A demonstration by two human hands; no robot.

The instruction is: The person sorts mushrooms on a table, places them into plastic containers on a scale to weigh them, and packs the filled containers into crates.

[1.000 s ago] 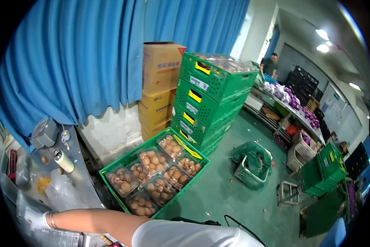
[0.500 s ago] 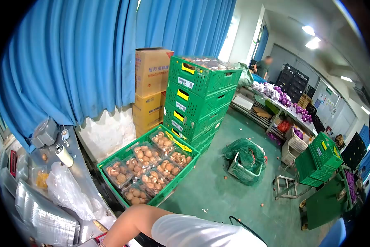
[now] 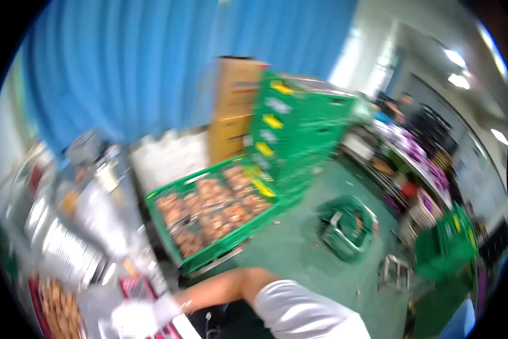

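Observation:
My right hand (image 3: 144,317), in what looks like a white glove, is low at the left, over the worktop. Motion blur smears its fingers, so I cannot tell whether it is open or closed. Just beyond it is a red-framed keypad device (image 3: 136,288), perhaps a weighing scale. Left of the hand lie many brown mushrooms (image 3: 59,311) in a red-edged container. Clear plastic trays (image 3: 67,248) are stacked behind them, beside a white plastic bag (image 3: 104,217). My left hand is out of view.
A green crate (image 3: 189,263) holds several clear packs of mushrooms. Behind it are stacked green crates (image 3: 299,135) and cardboard boxes (image 3: 234,96). On the floor sits a basket with green netting (image 3: 347,229). Farther off, a person (image 3: 403,107) is at a table of purple-and-white bundles.
The view has swung, shifting the crates rightward and blurring the picture. My right hand and the mushroom container have come into view at the lower left.

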